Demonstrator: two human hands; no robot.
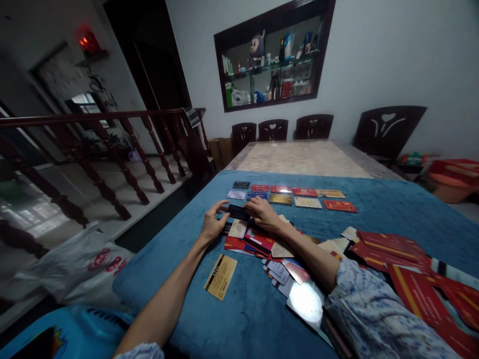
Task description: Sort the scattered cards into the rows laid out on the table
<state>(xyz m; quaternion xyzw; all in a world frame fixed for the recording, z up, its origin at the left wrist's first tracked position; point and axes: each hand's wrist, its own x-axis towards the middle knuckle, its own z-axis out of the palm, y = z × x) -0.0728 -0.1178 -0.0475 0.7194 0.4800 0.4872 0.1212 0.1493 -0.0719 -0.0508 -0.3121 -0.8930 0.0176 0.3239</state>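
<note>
**Holding a dark card (238,212) between both hands above the pile**

I have the dark card pinched at both ends. My left hand (211,225) has its fingers (220,205) closed on the left end, and my right hand (264,212) is closed over the right end. The card is small, oblong and nearly black, and any print on it is too dim to read. It sits just above a loose pile (262,242) of mixed cards, red, cream, blue and white, that overlap too thickly for me to count.

Everything lies on a blue cloth (239,314) that covers the near part of the tabletop (299,157). Just beyond my hands are ten laid-out cards (280,194) in two rows of five. The back row runs dark, red, red, red, beige. The front row runs pale, blue, gold, cream, red.

One yellow card (220,275) with a dark stripe lies alone, nearer to me than the pile. To my right is a heap of red envelopes (396,252), overlapping and uncountable.

On the far wall, a framed wall cabinet (275,55) holds one plush toy (257,49) beside bottles and boxes on two shelves. Four chairs (313,125) stand past the tabletop.

A white bag (75,269) slumps on the floor to my left, and I cannot see what is in it. A red basin (454,177) sits at the far right.
</note>
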